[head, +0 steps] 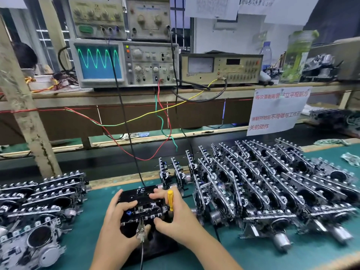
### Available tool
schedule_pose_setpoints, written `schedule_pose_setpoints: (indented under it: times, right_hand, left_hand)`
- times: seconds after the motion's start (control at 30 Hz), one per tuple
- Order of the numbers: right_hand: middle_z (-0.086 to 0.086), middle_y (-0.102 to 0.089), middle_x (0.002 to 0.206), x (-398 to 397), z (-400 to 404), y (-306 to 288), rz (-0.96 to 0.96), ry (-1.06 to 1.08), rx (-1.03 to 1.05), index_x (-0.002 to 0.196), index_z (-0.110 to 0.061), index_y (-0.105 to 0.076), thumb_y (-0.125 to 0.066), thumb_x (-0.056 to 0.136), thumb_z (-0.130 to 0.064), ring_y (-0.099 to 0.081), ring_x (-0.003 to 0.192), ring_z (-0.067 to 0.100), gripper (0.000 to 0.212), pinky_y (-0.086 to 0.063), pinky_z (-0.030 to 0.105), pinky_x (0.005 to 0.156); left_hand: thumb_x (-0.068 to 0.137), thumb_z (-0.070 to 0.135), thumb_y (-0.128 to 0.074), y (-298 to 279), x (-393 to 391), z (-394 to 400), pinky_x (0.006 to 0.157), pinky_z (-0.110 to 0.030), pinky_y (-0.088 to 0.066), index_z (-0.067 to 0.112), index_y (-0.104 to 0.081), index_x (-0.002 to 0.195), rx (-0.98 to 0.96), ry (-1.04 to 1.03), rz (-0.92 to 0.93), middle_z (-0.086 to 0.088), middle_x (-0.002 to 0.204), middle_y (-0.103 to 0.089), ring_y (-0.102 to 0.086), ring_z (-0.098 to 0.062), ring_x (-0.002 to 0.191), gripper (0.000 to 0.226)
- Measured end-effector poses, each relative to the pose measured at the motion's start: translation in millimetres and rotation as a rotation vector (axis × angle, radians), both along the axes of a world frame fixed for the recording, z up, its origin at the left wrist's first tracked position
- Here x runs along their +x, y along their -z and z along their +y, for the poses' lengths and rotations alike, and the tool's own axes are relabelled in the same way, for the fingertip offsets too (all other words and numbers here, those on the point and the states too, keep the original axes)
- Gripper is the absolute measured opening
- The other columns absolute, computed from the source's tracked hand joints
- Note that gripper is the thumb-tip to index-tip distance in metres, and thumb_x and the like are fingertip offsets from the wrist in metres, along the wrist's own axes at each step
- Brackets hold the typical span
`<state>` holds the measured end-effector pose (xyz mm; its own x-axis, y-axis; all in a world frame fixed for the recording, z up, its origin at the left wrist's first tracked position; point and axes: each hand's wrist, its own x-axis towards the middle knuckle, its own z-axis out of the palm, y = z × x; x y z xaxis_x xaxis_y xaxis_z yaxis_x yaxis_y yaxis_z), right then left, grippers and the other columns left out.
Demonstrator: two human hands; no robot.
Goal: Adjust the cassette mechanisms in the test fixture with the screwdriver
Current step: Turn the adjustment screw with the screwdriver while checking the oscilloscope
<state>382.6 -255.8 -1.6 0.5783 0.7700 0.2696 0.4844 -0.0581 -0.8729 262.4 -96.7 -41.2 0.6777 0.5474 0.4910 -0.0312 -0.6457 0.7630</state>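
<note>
Item: cassette mechanism (pixel 143 208), black plastic and bright stamped metal, seated in a dark test fixture (pixel 155 244) on the green bench mat (pixel 253 250), front centre. A black cassette (pixel 139 193) lies on top, hand-marked in white "TE" or similar; the strokes are rough. A small blue part shows on the mechanism's near edge. A metal alligator clip (pixel 140 231) with a thin lead grips its front.

Left hand (pixel 115 215): fingers curled over the mechanism's left end, thumb along the near edge, holding it.

Right hand (pixel 173 213): fingers bent over the cassette's right end, thumb at the mechanism's front edge. The yellow-handled screwdriver (pixel 170 199) stands upright, tucked between the fingers; its tip is hidden.

Surrounding stock: rows of like mechanisms (pixel 272 184) leaning on edge to the right, small cylindrical motors showing; a flat-lying batch (pixel 39 201) to the left.

Shelf above, wood: oscilloscope (pixel 124 64), beige casing, showing a green sine trace on a blue screen; two further knobbed instruments stacked on it; a meter unit (pixel 221 68) to the right, its label unreadable. Red, green, yellow and black leads (pixel 136 117) hang from them across the view toward the fixture.

Paper notice (pixel 278 112), red Chinese characters, partly blurred; "关的动作" is legible on the last line. Clear water bottle (pixel 266 53) and green-printed container (pixel 297 55) on the shelf's right.
</note>
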Motion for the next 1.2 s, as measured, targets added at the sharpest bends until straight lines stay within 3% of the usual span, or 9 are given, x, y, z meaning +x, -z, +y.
schedule_pose_setpoints:
  times: [0.2,0.4,0.87,1.2]
  right_hand:
    - [-0.031,-0.047,0.140,1.1,1.7,1.8,-0.012,0.015,0.017,0.128,-0.035,-0.053,-0.069,0.085,-0.021,-0.038,0.130,-0.021,0.049,-0.028,-0.005,0.094]
    - [-0.032,-0.047,0.139,1.9,2.3,2.3,-0.012,0.015,0.017,0.128,-0.034,-0.053,-0.069,0.084,-0.022,-0.038,0.129,-0.021,0.048,-0.027,-0.006,0.094]
    - [-0.035,-0.048,0.137,1.4,4.2,0.9,0.019,0.023,0.013,0.120,-0.046,-0.051,-0.068,0.079,-0.031,-0.041,0.127,-0.020,0.047,-0.032,-0.007,0.089]
    - [-0.029,-0.050,0.138,1.6,4.6,3.2,-0.009,0.033,0.035,0.124,-0.036,-0.054,-0.073,0.082,-0.023,-0.042,0.128,-0.017,0.048,-0.029,-0.004,0.095]
  left_hand:
    - [0.056,0.016,-0.095,1.4,0.7,0.5,0.099,-0.035,-0.043,0.052,-0.059,0.110,0.002,0.014,-0.015,0.026,0.155,-0.032,-0.049,-0.005,0.132,0.074]
    - [0.057,0.017,-0.095,-1.8,-0.7,-2.1,0.098,-0.033,-0.040,0.056,-0.058,0.108,0.002,0.023,0.005,0.027,0.155,-0.032,-0.041,0.017,0.128,0.074]
    - [0.058,0.019,-0.095,-3.4,-1.1,-2.3,0.100,-0.036,-0.042,0.057,-0.057,0.107,0.005,0.005,0.008,0.029,0.154,-0.030,-0.049,-0.006,0.131,0.072]
    - [0.059,0.018,-0.094,-8.2,-3.3,-5.9,0.099,-0.032,-0.039,0.058,-0.056,0.106,0.002,0.011,0.016,0.028,0.155,-0.030,-0.043,0.007,0.131,0.073]
